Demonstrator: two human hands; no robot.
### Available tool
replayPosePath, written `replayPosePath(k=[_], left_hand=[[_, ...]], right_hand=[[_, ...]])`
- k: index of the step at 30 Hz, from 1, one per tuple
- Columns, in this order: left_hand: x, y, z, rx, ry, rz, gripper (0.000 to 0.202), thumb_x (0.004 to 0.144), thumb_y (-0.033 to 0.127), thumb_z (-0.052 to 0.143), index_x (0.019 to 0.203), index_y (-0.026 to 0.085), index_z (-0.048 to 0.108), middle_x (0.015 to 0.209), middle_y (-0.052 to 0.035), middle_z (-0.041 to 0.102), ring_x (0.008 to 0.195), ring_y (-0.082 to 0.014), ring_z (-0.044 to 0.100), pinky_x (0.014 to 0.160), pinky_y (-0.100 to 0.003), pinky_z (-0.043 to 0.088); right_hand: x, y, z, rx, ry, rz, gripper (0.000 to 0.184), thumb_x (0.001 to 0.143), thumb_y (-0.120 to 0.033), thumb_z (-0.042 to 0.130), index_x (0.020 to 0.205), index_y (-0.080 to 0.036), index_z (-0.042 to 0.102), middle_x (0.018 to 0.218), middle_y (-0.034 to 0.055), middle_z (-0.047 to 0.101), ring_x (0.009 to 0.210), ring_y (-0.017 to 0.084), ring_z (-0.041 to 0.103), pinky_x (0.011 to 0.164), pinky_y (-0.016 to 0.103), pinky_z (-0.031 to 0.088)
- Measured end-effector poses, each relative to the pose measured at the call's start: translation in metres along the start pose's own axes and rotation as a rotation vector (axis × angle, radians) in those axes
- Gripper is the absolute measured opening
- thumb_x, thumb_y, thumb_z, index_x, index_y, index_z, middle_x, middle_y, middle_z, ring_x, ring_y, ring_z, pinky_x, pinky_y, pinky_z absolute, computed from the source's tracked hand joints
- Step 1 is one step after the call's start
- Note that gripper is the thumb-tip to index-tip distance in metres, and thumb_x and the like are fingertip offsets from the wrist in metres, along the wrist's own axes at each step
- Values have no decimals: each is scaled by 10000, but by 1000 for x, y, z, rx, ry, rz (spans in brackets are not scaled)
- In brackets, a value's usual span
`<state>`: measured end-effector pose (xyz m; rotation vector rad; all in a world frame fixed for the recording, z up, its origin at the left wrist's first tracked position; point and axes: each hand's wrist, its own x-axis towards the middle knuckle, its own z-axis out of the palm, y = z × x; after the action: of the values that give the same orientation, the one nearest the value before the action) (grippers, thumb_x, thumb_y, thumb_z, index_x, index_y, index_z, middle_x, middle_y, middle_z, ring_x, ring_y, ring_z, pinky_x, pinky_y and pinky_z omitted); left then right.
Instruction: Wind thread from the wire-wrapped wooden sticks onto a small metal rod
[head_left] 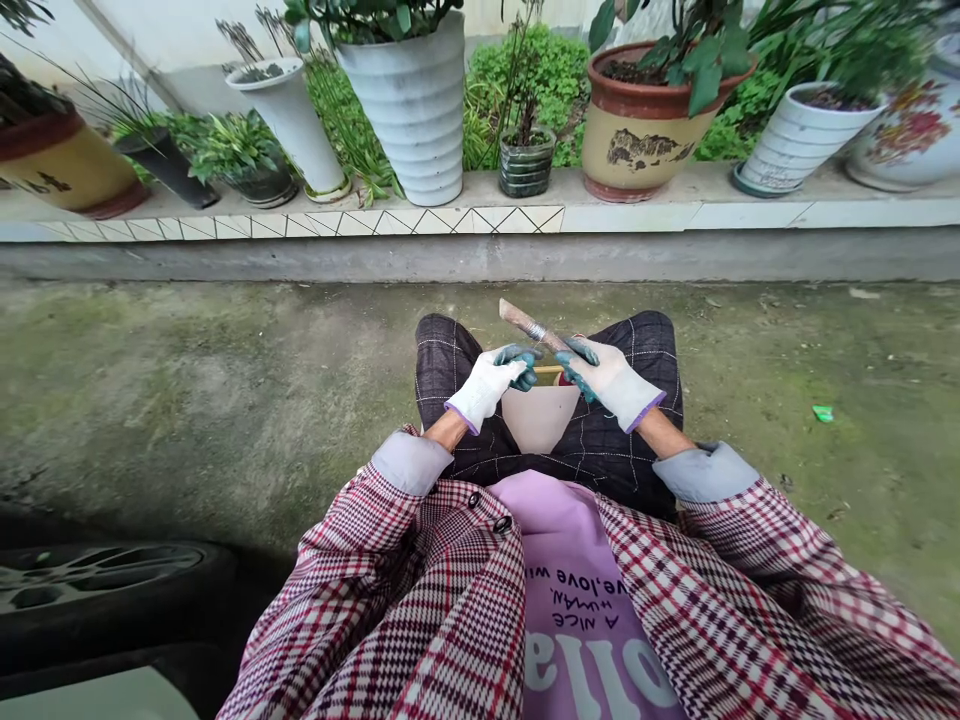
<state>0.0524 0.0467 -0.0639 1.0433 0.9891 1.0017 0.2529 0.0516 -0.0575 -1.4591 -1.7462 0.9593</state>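
Note:
I sit with both gloved hands over my lap. My right hand (pixel 606 378), in a white glove with green fingers, is closed round the handle of a worn paintbrush (pixel 525 322) that points up and to the left. My left hand (pixel 496 380), gloved the same way, has its fingers curled and pinched against the brush near the metal band. A pale seat or bucket edge (pixel 538 415) shows between my knees, under the hands.
A tiled ledge (pixel 480 215) ahead carries several potted plants, among them a tall white ribbed pot (pixel 416 105) and a brown pot (pixel 645 125). Mossy concrete ground (pixel 187 400) lies all around. A car tyre (pixel 97 590) is at lower left. A small green scrap (pixel 823 412) lies right.

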Motion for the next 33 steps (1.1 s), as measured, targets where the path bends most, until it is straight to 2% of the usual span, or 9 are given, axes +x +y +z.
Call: replayPosePath(k=[5,8,11,13,17,21,25,29,33], left_hand=[[4,-4,-5,97,5,48,170,771,283,662,777,114,666,580,13,588,540,-77,515,547,-209,414],[8,-8,-9,150,1,76,131,771,253,655,761,122,655,614,17,592,560,-77,503,557,-209,403],[11,-10,-13,249,-23,92,116,763,239,672,770,125,658,660,5,619,599,-94,523,599,-222,428],[12,-10,-17,326,-77,103,95,757,220,670,777,126,672,716,-11,657,665,-117,569,658,-234,459],[12,-5,-26,761,-165,187,164,790,236,631,893,162,736,858,-27,717,820,-161,605,800,-263,480],[10,-3,-29,1158,-189,278,218,850,276,589,967,193,752,924,-44,724,903,-190,611,855,-280,470],[5,-5,-18,1289,-142,265,250,872,315,576,999,187,749,899,-67,716,836,-192,631,799,-276,479],[0,-5,-5,1257,-114,256,271,859,287,587,1056,191,747,939,-79,723,856,-196,647,824,-280,483],[-1,-7,-4,1002,-131,211,341,830,241,601,1146,211,725,924,-46,737,844,-172,654,811,-263,488]], right_hand=[[-8,-14,2,352,-165,230,338,812,-522,633,768,-200,542,575,-35,552,373,81,395,302,219,317],[-14,-25,-5,416,-271,229,390,795,-568,651,760,-191,556,566,-34,548,362,77,412,282,213,335],[-16,-28,-16,372,-432,196,412,786,-581,652,802,-172,602,557,-35,543,352,71,408,286,206,333],[-16,-26,-25,271,-609,173,425,788,-577,638,864,-158,642,577,-20,570,354,70,416,305,205,343],[-15,-16,-33,17,-835,117,374,801,-513,629,902,-160,701,615,14,636,396,91,460,359,219,363],[-12,-6,-30,-458,-661,67,326,836,-457,633,887,-148,726,626,41,662,540,153,570,489,251,415],[-4,-1,-31,-598,-490,64,360,896,-454,579,996,-134,712,798,97,718,772,217,649,639,276,437],[3,1,-37,-728,-330,52,360,927,-462,509,1054,-176,686,923,105,731,811,214,651,679,273,429],[7,6,-41,-721,-234,13,377,942,-466,460,1070,-191,684,953,102,735,807,214,651,669,273,421]])
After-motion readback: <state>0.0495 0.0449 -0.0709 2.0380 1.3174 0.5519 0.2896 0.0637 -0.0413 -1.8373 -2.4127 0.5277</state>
